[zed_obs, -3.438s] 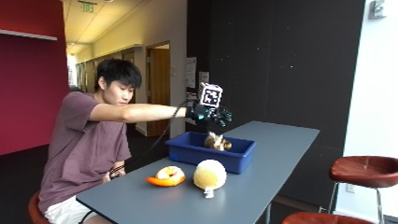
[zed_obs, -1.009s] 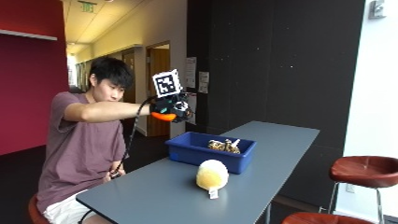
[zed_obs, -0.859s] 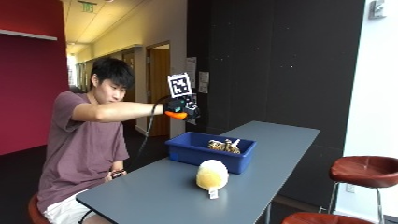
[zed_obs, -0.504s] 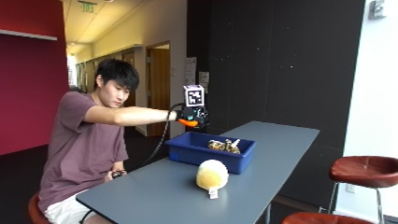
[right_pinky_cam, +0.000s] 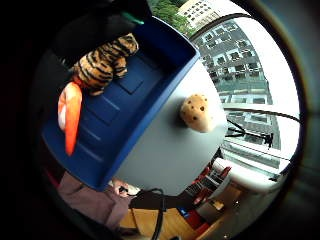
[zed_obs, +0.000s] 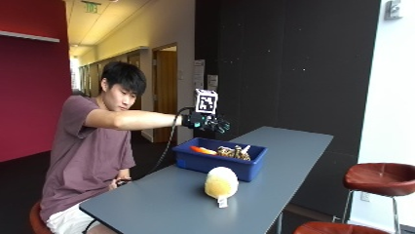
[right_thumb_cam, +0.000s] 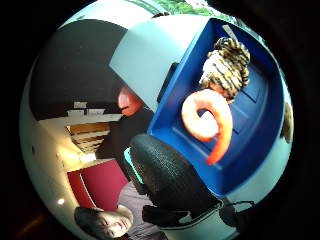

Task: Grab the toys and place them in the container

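Note:
In the outside view my gloved right hand (zed_obs: 206,122) hovers above the blue container (zed_obs: 220,165) with its fingers spread, holding nothing. An orange curled plush toy (zed_obs: 201,149) is in the container's end nearest the person, free of the hand. Both palm views show this orange toy (right_thumb_cam: 212,120) (right_pinky_cam: 70,117) beside a striped tiger plush (zed_obs: 233,152) (right_thumb_cam: 225,65) (right_pinky_cam: 102,62) over the blue container floor (right_thumb_cam: 250,150). A round yellow spotted plush (zed_obs: 221,183) (right_pinky_cam: 197,113) stands on the grey table (zed_obs: 162,204) in front of the container.
The long grey table runs on past the container (zed_obs: 305,146). A red-brown stool (zed_obs: 379,178) stands off the table's right side. The person sits at the table's near left corner, bare hand down by the lap.
The hand carried the orange toy from chest height across to above the container and let it go; the toy now sits in the container and the fingers have spread.

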